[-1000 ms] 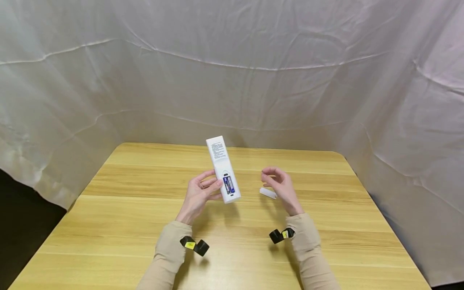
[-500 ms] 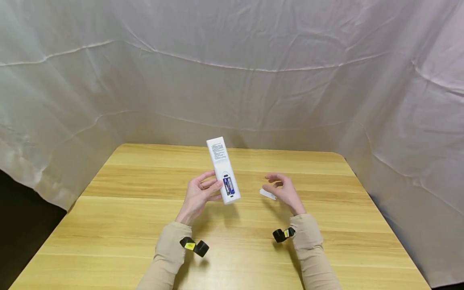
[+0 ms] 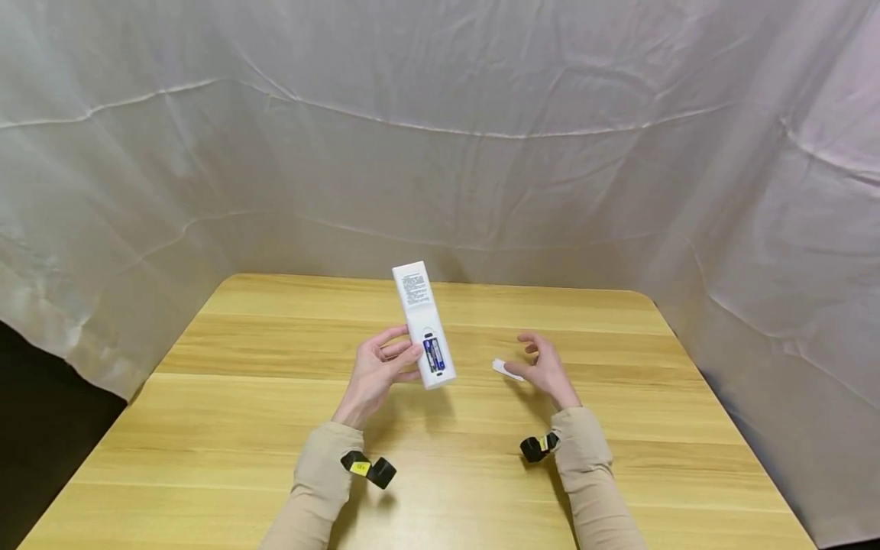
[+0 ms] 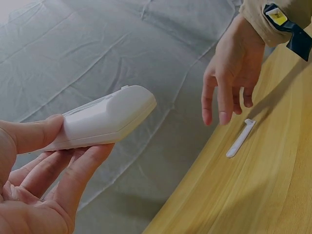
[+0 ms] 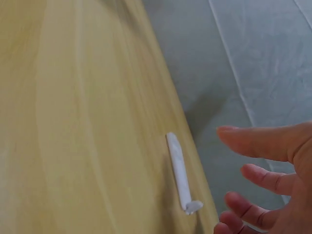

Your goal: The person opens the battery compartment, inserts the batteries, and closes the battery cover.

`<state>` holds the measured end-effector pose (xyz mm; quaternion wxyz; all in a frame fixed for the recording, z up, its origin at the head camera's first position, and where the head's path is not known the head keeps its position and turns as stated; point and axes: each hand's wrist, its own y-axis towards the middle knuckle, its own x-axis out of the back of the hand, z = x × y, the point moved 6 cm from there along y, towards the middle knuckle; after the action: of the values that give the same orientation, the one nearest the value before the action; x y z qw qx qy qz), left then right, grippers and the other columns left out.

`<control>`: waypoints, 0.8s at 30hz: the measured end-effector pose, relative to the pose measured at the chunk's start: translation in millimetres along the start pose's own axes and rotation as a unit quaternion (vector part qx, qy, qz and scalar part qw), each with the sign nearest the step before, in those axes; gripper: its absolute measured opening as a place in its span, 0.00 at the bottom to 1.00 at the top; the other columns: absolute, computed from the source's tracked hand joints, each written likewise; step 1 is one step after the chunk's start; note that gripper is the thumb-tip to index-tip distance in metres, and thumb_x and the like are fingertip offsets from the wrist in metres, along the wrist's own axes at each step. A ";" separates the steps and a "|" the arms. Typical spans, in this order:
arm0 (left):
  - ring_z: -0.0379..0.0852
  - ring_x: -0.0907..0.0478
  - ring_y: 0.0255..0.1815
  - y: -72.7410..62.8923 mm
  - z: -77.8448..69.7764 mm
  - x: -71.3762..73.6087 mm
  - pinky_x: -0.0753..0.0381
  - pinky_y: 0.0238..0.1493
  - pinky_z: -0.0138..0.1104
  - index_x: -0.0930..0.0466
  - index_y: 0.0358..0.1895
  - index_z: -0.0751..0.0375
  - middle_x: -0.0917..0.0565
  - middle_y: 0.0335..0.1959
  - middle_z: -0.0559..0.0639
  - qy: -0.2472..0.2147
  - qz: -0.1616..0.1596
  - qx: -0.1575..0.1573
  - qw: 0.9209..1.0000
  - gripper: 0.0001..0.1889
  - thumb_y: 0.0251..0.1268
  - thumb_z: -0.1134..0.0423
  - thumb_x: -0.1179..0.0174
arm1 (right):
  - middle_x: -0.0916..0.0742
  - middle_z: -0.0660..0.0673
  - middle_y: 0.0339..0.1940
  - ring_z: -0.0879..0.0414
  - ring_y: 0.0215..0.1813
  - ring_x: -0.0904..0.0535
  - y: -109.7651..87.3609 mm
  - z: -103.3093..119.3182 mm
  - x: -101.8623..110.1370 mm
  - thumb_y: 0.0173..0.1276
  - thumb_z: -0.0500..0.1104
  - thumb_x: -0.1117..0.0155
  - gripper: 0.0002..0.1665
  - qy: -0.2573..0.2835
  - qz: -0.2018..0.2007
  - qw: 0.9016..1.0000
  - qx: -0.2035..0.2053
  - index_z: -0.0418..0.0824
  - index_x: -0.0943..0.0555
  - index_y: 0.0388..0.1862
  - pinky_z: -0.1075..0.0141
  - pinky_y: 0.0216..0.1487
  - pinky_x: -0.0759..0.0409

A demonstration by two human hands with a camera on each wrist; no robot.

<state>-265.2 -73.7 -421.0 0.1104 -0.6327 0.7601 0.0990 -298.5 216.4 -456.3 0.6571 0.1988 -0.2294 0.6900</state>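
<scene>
A white remote control (image 3: 417, 305) is held up over the table by my left hand (image 3: 378, 367), thumb on its back and fingers beneath. Its back faces me, with printed text at the top and two blue batteries (image 3: 435, 354) in the uncovered compartment. In the left wrist view the remote control (image 4: 109, 114) shows its end and side. My right hand (image 3: 546, 374) hovers over the white battery cover (image 3: 506, 370), fingers spread and holding nothing. The battery cover (image 5: 178, 170) lies on the table with a small tab at one end, apart from the fingers in the right wrist view.
The wooden table (image 3: 241, 428) has rounded far corners. A pale grey cloth (image 3: 440, 176) hangs behind it and along both sides. Each sleeve carries a black wrist camera (image 3: 371, 467).
My right hand has moved slightly to the right and its fingers have spread; its thumb now overlaps the battery cover in the head view. The left hand and remote control stay nearly still.
</scene>
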 end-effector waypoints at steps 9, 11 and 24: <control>0.43 0.11 0.44 -0.2 0.0 0.4 0.08 0.46 0.42 0.33 0.69 0.73 0.18 0.58 0.70 0.002 0.000 -0.001 1.000 0.27 0.66 0.76 0.40 | 0.26 0.26 0.63 0.34 0.63 0.30 3.5 -12.4 -4.1 0.63 0.41 0.28 0.38 -0.007 0.022 1.000 -0.006 0.31 0.32 0.69 0.46 0.60 0.23; 0.44 0.11 0.44 -0.3 -0.1 0.3 0.08 0.47 0.43 0.33 0.68 0.73 0.18 0.58 0.70 0.002 0.000 -0.001 1.000 0.27 0.66 0.76 0.40 | 0.26 0.26 0.63 0.34 0.63 0.30 3.5 -13.8 -4.5 0.64 0.41 0.28 0.38 -0.006 0.027 1.000 -0.006 0.31 0.32 0.69 0.45 0.61 0.23; 0.44 0.12 0.44 -0.4 -0.5 0.4 0.08 0.47 0.43 0.33 0.69 0.73 0.18 0.58 0.70 0.003 0.001 -0.002 1.000 0.27 0.66 0.77 0.40 | 0.21 0.27 0.58 0.36 0.59 0.28 5.1 -19.3 -6.1 0.59 0.38 0.25 0.32 -0.016 0.020 1.000 0.006 0.28 0.25 0.60 0.46 0.63 0.24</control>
<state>-264.9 -74.3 -420.6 0.1067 -0.6322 0.7610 0.0985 -302.7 222.4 -475.9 0.6385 0.2091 -0.2400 0.7007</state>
